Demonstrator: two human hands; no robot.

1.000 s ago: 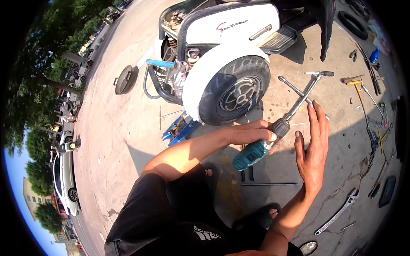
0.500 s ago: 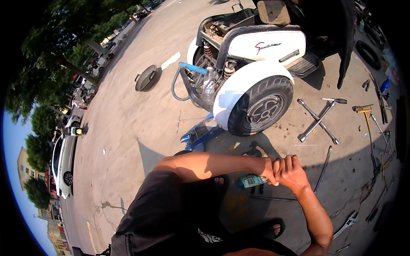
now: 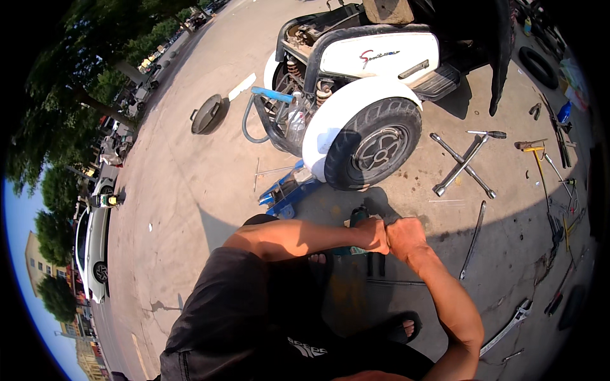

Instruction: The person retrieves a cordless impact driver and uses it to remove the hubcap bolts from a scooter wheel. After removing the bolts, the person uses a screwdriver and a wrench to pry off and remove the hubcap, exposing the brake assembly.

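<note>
My left hand is closed around a teal and black power tool, whose body shows above and below the fingers. The tool's exact kind is hidden by the hand and forearm. Pressed up against the left knuckles is my right hand, curled into a fist; whatever it grips, if anything, is covered. Both hands are low over the shaded ground, in front of the rear wheel of a white three-wheeled vehicle. A blue floor jack sits beside that wheel.
A four-way lug wrench lies right of the wheel. Nearer are a steel bar and a large adjustable wrench. Several tools and a loose tyre lie along the right. A black basin stands far left; a plastic bottle is by the frame.
My hands have turned and shifted left, toward my body. The right fist no longer overlaps the left hand as much. The tool has turned with the hands, and the whole view has shifted slightly.
</note>
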